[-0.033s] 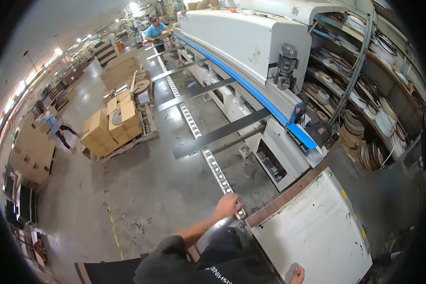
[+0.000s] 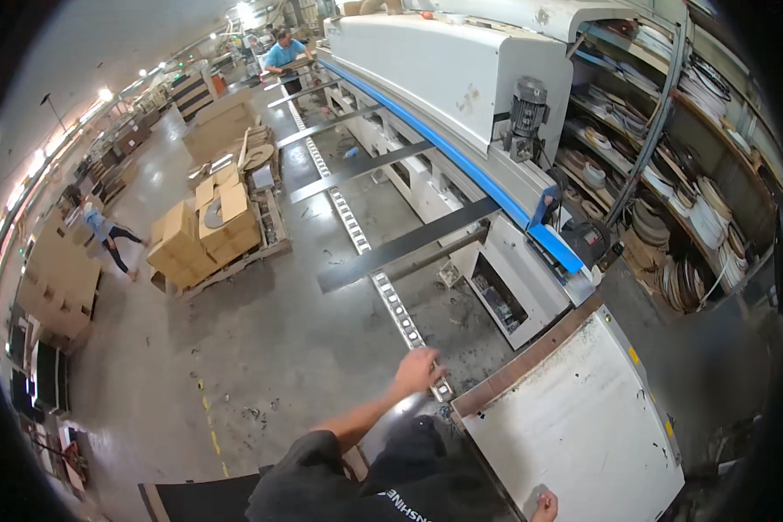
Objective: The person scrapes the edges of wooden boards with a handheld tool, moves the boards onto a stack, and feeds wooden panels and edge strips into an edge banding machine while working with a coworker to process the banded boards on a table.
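My left hand (image 2: 418, 371) reaches out over the near end of a long metal rail set with small rollers (image 2: 398, 315). Its fingers point right, bent and slightly apart, with nothing visible in them; whether they touch the rail I cannot tell. At the lower edge, my right hand (image 2: 545, 506) is at the front of a white tabletop (image 2: 583, 409). Its fingers are curled in, and the palm is hidden. Dark flat support bars (image 2: 409, 244) cross above the rail from a long white machine (image 2: 418, 74) with a blue strip (image 2: 461, 174) along its side.
A person in a blue shirt (image 2: 280, 57) stands at the machine's far end; another person (image 2: 106, 237) is at the left. Cardboard boxes (image 2: 183, 244) stand on a pallet. Shelves (image 2: 635, 130) at the right hold coiled banding. A motor (image 2: 583, 239) sits beyond the white tabletop.
My left hand has shifted slightly up and to the left, baring more of the rail's near end. My right hand has stayed in place.
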The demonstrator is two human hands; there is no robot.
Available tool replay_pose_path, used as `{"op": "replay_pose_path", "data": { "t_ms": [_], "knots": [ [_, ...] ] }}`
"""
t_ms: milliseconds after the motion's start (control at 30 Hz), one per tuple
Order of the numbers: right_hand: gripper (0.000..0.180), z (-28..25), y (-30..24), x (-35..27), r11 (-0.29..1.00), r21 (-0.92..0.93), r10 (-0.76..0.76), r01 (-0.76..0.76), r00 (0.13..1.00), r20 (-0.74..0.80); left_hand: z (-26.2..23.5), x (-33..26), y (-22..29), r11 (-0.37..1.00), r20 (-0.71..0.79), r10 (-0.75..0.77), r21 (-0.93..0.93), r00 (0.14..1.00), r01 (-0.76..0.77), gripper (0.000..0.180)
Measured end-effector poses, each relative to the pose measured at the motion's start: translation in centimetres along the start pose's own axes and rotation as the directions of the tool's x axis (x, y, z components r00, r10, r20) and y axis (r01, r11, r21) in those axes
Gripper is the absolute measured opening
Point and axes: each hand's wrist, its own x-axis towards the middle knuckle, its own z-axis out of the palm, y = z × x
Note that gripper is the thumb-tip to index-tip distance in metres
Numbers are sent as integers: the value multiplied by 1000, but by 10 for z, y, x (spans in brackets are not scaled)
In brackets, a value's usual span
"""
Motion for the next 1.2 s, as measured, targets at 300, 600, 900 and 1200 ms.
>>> {"op": "replay_pose_path", "data": {
  "t_ms": [300,600,900,1200],
  "knots": [
    [38,42,89,-74,952,-239,187,-190,982,-38,-40,101,-91,977,-177,-164,104,971,184,70],
    [42,74,23,-105,924,-87,354,-372,920,-170,-41,161,-127,958,-172,-155,213,973,191,92],
    [47,102,82,-154,919,-37,378,-393,904,-200,-13,191,-116,956,120,-184,252,976,150,126],
    [42,124,98,-188,918,-69,362,-391,895,-260,37,177,-85,953,185,-160,285,970,103,121]
  ]
}}
